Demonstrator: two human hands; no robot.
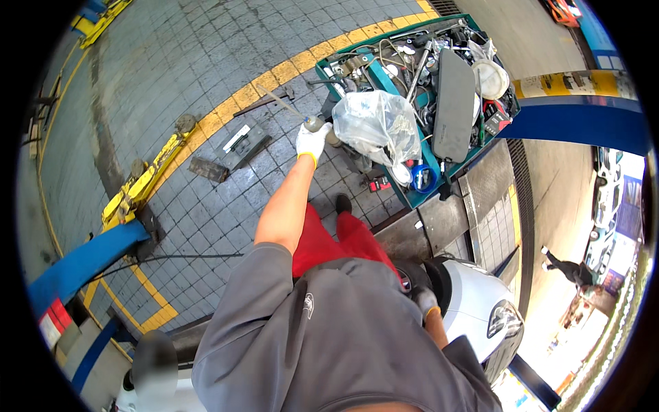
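Note:
My left hand (pixel 312 141), in a white glove with a yellow cuff, is stretched forward beside the near left side of a teal tool cart (pixel 412 199). Its fingers are closed round a tool with a rounded grey end (pixel 313 124) and a long thin shaft (pixel 280 103) that points away to the left. The exact kind of tool is unclear. Low on my right, my right hand (pixel 425 299), gloved in grey with a yellow cuff, is by the dark wheel area (pixel 409 273) of a white car (pixel 473 302). Its fingers are mostly hidden.
The cart holds a clear plastic bag (pixel 379 123), a long grey case (pixel 454 103), a blue ring (pixel 424 178) and jumbled tools. A dark metal block (pixel 244 145) lies on the tiled floor. Yellow lift arms (pixel 147 175) stand left; a blue lift beam (pixel 576 123) crosses at right.

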